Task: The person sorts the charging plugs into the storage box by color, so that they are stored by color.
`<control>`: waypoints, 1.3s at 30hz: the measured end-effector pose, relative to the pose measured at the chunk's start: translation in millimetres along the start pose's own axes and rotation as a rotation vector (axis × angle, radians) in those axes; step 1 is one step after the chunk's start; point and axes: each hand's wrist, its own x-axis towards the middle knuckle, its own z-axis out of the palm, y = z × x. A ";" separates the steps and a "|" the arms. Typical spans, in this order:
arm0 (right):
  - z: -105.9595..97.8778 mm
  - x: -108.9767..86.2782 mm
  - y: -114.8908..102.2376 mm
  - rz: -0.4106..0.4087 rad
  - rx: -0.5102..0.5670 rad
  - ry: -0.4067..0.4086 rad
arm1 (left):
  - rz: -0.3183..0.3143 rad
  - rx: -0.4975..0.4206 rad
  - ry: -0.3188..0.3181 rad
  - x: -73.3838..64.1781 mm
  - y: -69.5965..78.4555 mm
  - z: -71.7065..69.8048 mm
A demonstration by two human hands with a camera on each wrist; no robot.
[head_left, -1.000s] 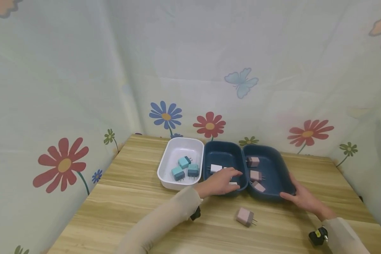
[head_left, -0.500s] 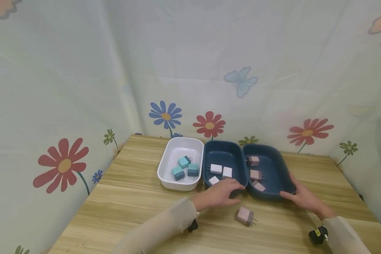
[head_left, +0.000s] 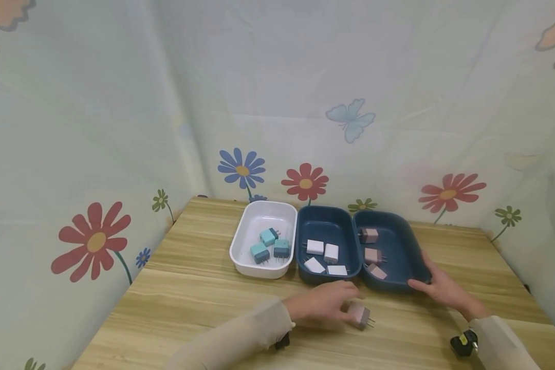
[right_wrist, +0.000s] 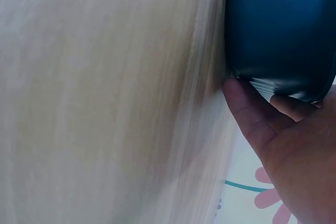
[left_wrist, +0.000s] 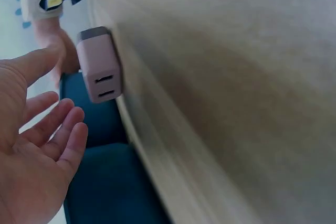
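My left hand [head_left: 326, 302] is right at a pink two-port charger plug [head_left: 358, 314] lying on the table in front of the bins. In the left wrist view its fingers [left_wrist: 55, 129] are spread and relaxed, with the thumb beside the plug. My right hand [head_left: 446, 292] holds the near right corner of the right dark blue bin [head_left: 409, 241], thumb on the front and fingers along the side. Three pink plugs [head_left: 372, 256] lie in that bin. The middle dark blue bin [head_left: 324, 218] contains several white plugs [head_left: 315, 247].
A white bin [head_left: 259, 218] with three teal plugs [head_left: 269, 236] stands at the left of the row, side by side with the blue bins. Behind the wooden table [head_left: 189, 288] hangs a flowered curtain [head_left: 277, 103].
My left hand has moved out of the middle bin, towards me and to the loose pink plug, uncovering the white plugs. My right hand has stayed on the right bin.
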 end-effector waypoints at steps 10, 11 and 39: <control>1.2 -0.9 0.0 -0.021 -0.007 0.006 | -0.021 -0.023 -0.048 3.4 0.2 14.0; 1.3 -0.9 0.0 -0.019 -0.008 0.008 | -0.015 -0.010 -0.047 3.9 0.2 14.8; 4.1 1.5 4.0 -0.022 -0.021 0.027 | 0.020 0.092 -0.082 10.2 -1.5 18.8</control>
